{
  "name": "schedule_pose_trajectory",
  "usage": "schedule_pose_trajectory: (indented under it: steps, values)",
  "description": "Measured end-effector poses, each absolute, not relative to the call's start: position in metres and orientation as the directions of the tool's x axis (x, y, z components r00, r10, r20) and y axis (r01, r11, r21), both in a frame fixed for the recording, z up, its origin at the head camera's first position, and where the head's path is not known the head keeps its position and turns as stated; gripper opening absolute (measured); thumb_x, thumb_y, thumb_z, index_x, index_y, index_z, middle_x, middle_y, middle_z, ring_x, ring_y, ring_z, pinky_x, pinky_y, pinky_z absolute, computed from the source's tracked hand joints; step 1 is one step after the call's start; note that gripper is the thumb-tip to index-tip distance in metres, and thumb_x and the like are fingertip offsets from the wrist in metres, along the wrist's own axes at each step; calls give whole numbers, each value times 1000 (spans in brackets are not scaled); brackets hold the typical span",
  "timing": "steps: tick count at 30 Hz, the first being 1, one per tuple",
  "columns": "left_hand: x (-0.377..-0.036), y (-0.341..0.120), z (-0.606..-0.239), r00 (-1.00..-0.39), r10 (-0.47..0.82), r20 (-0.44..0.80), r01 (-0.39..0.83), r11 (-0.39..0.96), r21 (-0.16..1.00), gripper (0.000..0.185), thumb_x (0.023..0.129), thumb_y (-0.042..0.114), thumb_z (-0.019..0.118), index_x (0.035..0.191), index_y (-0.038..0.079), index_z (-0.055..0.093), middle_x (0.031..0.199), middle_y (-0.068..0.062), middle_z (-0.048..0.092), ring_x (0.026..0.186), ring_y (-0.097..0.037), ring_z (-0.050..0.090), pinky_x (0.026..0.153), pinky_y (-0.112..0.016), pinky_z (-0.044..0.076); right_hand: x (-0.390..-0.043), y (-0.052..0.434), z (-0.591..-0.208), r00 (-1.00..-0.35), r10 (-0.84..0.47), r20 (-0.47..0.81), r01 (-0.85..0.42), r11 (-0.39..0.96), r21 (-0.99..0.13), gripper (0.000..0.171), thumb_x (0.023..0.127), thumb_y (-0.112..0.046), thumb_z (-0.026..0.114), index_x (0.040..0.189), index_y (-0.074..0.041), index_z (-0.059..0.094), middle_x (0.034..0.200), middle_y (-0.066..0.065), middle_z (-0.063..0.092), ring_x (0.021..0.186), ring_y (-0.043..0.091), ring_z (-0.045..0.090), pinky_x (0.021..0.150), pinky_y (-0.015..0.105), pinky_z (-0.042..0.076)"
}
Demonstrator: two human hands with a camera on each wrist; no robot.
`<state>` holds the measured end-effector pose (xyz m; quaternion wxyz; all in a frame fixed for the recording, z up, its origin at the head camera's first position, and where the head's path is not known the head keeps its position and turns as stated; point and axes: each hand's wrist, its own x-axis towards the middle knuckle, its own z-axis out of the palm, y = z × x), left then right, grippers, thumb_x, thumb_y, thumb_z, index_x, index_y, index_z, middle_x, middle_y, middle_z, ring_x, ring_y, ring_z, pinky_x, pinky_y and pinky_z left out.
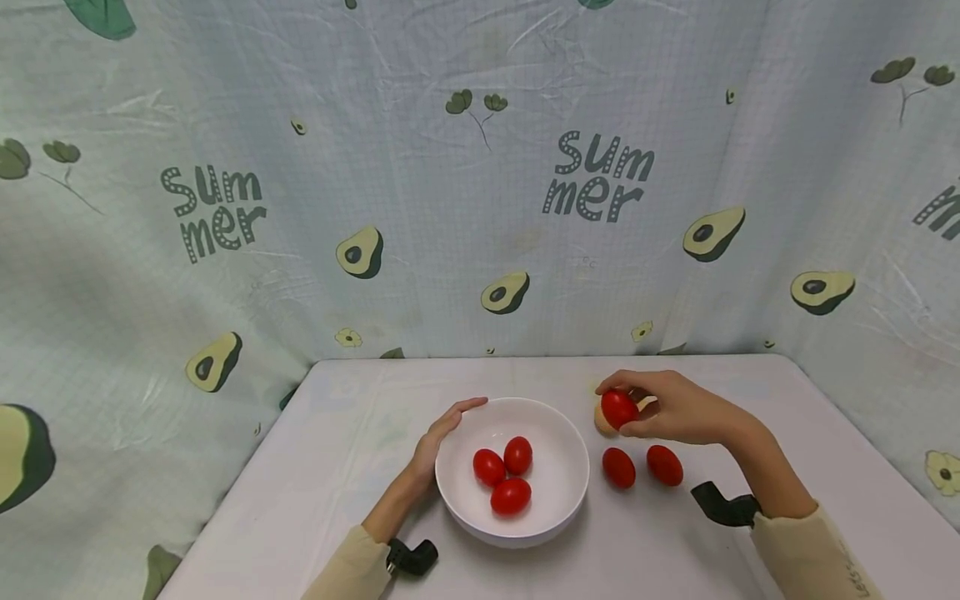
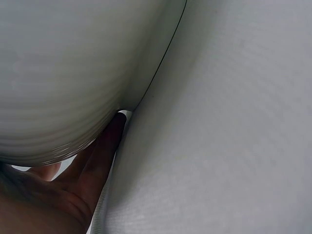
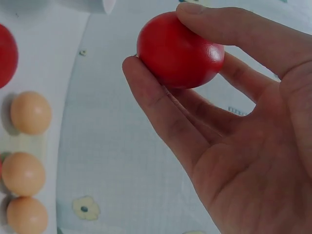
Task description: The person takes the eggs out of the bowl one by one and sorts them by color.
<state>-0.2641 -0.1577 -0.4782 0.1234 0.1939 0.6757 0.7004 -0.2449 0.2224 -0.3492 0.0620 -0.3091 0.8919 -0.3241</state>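
Right hand (image 1: pixel 678 408) pinching a red egg (image 1: pixel 618 408) just above the bench (image 1: pixel 750 392), right of the white bowl (image 1: pixel 558 492); left hand (image 1: pixel 438 433) open, fingers flat against the bowl's left wall. Three red eggs (image 1: pixel 508 477) inside the bowl; two more (image 1: pixel 641 467) on the bench beside it.

Left hand (image 1: pixel 438 437): forearm angled in from lower left, palm turned inward, fingers nearly straight and together, resting flat against a curved surface; wrist view shows one fingertip pressed to it. Right hand (image 1: pixel 667 408): forearm comes in from lower right, wrist bent slightly down, raised off the surface, thumb and fingers (image 3: pixel 161 107) curled in a pinch. Both arms in beige sleeves, black wrist mounts on each.
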Motion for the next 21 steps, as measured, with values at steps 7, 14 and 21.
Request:
schedule_pose_trajectory:
  steps: [7, 14, 21]
  values:
    - [-263, -156, -476, -899, 426, 99, 81, -61, 995, 55, 112, 30, 15, 159, 13, 37, 165, -11, 38, 144, -27, 48, 109, -20, 48, -245, 250, -357, -825, -560, 76, -476, 616, -628, 47, 88, -19, 80, 131, -17, 63, 127, 7, 66, 110, 26, 64, 87, 23, 59]
    - [-263, -156, -475, -901, 424, 98, 74, -73, 995, 55, 112, 29, 15, 159, 12, 37, 165, -11, 38, 145, -28, 47, 110, -21, 48, -245, 276, -365, -850, -526, 27, -413, 635, -652, 46, 89, -22, 79, 131, -13, 62, 124, 11, 66, 110, 26, 66, 85, 18, 57]
    - [-263, -158, -476, -898, 429, 96, 68, -79, 995, 54, 112, 30, 16, 159, 12, 36, 166, -12, 37, 148, -32, 44, 111, -22, 47, -246, 290, -378, -874, -480, -72, -300, 652, -696, 58, 88, -19, 79, 138, -5, 54, 125, 15, 65, 113, 28, 64, 84, 27, 61]
